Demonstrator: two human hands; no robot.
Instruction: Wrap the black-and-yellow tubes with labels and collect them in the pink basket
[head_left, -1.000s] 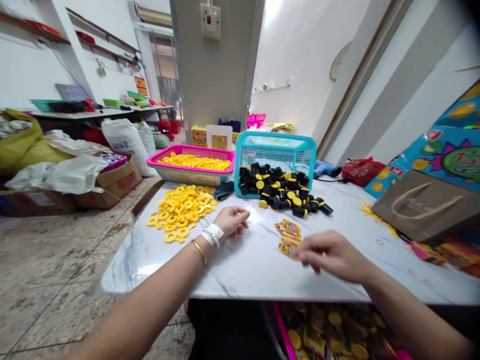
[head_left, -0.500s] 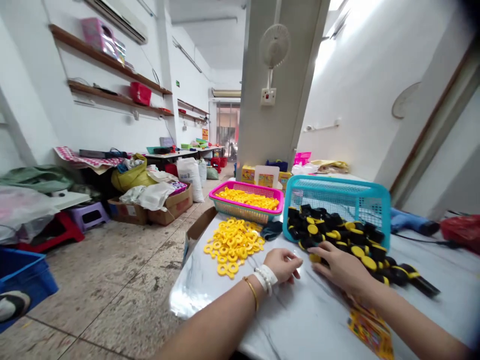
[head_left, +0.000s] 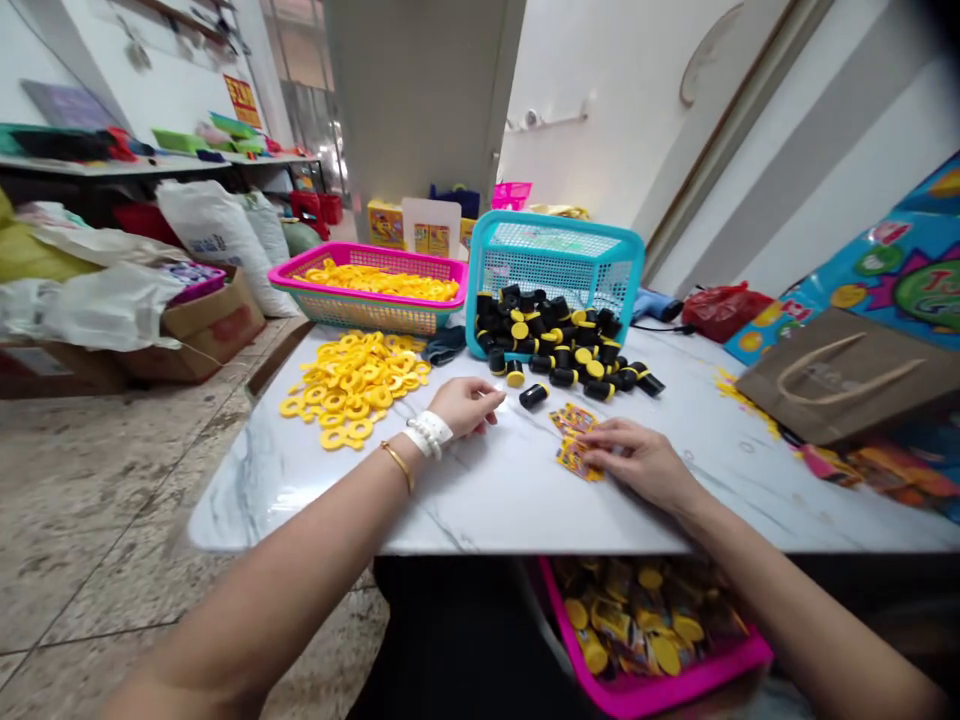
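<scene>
left hand [head_left: 466, 406]: bare, fingers slim. at its wrist a white band [head_left: 445, 428], fairly wide, with a string of round white beads [head_left: 428, 436] lying against it; beads pale, of much the same size as one another. further up the left forearm [head_left: 322, 550], apart from the beads, a thin gold bangle [head_left: 398, 467], plain, shiny where light catches it. right hand [head_left: 646, 462]: bare, as are its wrist and right forearm [head_left: 787, 590]. lap [head_left: 450, 640] in black cloth, folds too dark to make out.
</scene>
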